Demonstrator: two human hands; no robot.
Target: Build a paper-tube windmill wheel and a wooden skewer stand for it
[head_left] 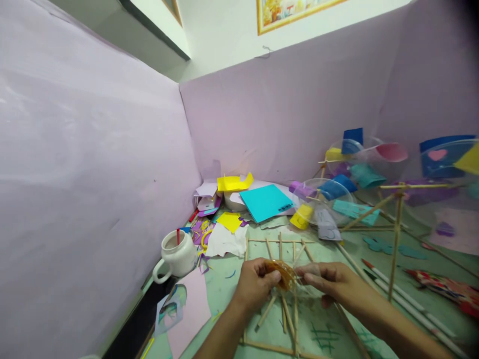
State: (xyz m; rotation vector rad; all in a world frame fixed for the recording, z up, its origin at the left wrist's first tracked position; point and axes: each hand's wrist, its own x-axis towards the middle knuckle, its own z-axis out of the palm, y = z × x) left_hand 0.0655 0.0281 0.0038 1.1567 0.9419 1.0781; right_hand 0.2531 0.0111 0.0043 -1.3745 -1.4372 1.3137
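Observation:
In the head view my left hand (258, 279) is closed around an amber roll of tape (285, 275), thumb across its near face. To its right my right hand (333, 279) pinches thin clear material beside the roll; whether this is tape or a wrapper is hard to tell. Both hands are over a frame of wooden sticks (275, 345) on the green tabletop, with several loose sticks (265, 313) lying across it. The hands and roll hide the middle of the frame.
A white mug (178, 257) stands at left beside pink paper (192, 309). Behind are a cyan sheet (265, 202), yellow paper (230, 221) and scraps. Paper-and-plastic wheels (324, 199) on stick stands fill the right, near white pens (407, 304) and a red packet (445, 289).

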